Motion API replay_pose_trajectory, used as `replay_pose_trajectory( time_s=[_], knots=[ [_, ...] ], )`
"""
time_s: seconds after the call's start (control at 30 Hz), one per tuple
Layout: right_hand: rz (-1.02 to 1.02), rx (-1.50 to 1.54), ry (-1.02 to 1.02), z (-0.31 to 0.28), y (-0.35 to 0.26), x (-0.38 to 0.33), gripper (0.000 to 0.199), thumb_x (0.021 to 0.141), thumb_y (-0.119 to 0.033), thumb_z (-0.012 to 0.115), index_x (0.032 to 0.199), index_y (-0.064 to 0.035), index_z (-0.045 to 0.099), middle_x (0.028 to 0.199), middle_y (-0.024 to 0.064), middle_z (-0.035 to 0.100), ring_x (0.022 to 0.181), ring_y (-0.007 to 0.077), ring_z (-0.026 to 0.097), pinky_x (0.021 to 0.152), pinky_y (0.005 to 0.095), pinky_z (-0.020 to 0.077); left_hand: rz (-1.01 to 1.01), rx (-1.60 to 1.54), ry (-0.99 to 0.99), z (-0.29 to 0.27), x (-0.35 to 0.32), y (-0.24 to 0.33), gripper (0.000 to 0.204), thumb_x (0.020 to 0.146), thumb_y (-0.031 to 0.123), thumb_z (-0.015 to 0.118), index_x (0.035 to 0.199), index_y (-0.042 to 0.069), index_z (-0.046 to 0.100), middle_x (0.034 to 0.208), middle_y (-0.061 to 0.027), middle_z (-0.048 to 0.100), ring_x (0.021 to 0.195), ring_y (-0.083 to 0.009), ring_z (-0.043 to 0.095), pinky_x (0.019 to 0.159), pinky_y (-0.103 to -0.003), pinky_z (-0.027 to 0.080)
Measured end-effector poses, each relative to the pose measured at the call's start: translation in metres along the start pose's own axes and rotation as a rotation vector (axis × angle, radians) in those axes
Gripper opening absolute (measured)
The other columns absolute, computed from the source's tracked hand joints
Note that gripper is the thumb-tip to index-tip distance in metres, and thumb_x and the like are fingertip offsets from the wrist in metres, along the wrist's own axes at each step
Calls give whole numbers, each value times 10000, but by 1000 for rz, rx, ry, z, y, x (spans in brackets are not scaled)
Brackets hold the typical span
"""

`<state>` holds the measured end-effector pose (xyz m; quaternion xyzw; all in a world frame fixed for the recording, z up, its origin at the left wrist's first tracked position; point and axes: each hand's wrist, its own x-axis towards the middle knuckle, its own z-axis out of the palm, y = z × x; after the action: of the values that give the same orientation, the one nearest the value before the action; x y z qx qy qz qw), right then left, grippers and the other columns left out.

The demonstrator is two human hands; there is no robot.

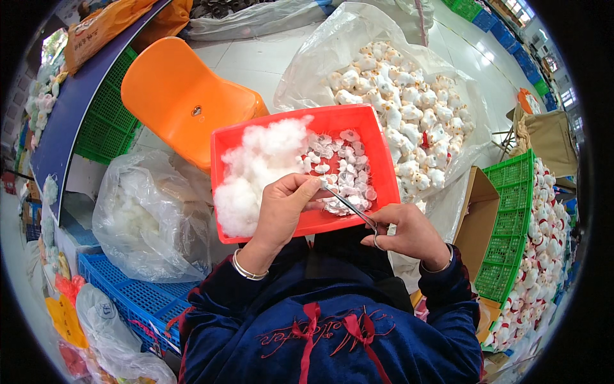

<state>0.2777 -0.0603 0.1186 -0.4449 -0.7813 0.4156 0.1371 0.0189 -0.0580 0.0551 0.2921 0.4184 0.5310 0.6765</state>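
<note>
On my lap a shallow red tub [387, 160] holds a heap of fluffy white stuffing [259, 169] on its left. Small white fabric pieces [352, 173] lie in its right part. My left hand [281, 208] is above the near side of the tub, thumb and fingers pinching a small white fabric piece [322, 184], mostly hidden. In my right hand [412, 235] are slim metal forceps [350, 205], fingers through the ring handles. Their tips reach the piece at my left fingertips; whether the jaws grip it cannot be made out.
Beyond the tub stands an orange chair [192, 105]. A big clear bag [313, 57] of white stuffed toys [416, 115] lies far right. At left are a plastic bag of stuffing [150, 217] and a blue crate [128, 291]; at right, a cardboard box [476, 221] and green crate [511, 224].
</note>
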Motion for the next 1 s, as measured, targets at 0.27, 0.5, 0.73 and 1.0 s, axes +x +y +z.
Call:
replay_pose_trajectory(
  time_s=[0.27,0.5,0.73,1.0],
  knots=[
    [127,42,-58,-3,-7,-2,309,819,-253,845,828,-12,653,600,79,558,536,182,520,540,346,427,56,65,7,2,-2,-4,164,1041,141,634,1062,-12,690,1049,-121,760,951,-161,747,740,-246,620],
    [-47,136,24,5,5,2,317,811,-216,867,821,-4,631,639,59,571,567,145,519,540,322,418,25,-84,-19,5,-4,-8,159,1040,135,638,1052,-11,699,1037,-117,755,918,-157,741,740,-252,620],
    [-9,129,-85,4,13,9,330,814,-214,881,833,-5,626,654,29,540,613,112,503,555,302,408,126,149,-37,6,-6,-6,193,1043,143,639,1037,-34,716,959,-74,743,844,-117,715,748,-267,623],
    [2,182,-119,1,13,10,361,782,-242,908,873,-9,648,685,9,548,649,106,524,583,292,433,69,64,-88,-2,-5,5,157,1027,119,654,1056,-21,721,967,-93,754,878,-160,744,687,-258,606]
  ],
)
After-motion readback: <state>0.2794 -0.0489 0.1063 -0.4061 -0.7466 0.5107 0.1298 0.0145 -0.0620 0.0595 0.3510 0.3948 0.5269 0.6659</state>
